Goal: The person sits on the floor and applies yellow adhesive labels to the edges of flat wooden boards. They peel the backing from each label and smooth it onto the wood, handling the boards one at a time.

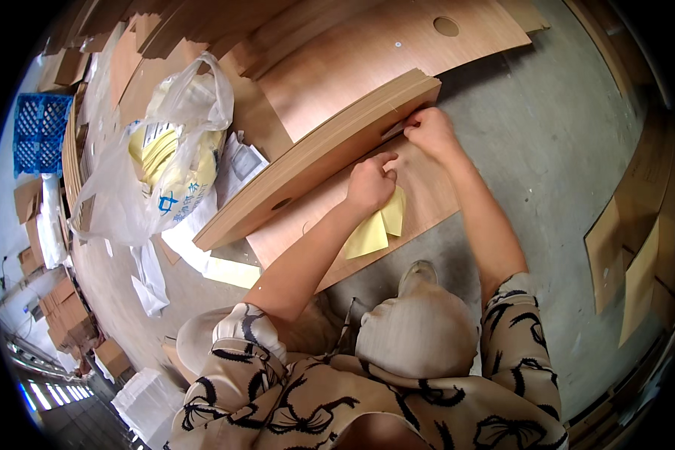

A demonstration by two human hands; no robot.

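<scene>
A thick stack of brown cardboard sheets (330,135) stands tilted on edge in front of me, running from lower left to upper right. My right hand (430,133) is at its right end, fingers pinched against the near face by a small pale patch; what they grip is hidden. Closer to the middle, my left hand (370,182) is curled, its index finger reaching toward the same face. Yellow paper slips (375,229) show from under the left palm, apparently held by it. Beneath both hands lies a flat cardboard sheet (435,191).
A clear plastic bag (105,199) with yellow paper bundles stands at left, by white papers (244,161). Behind the stack lies a large cardboard panel (352,67) with a round hole. Folded cardboard (615,240) is at right; a blue crate (43,135) sits far left.
</scene>
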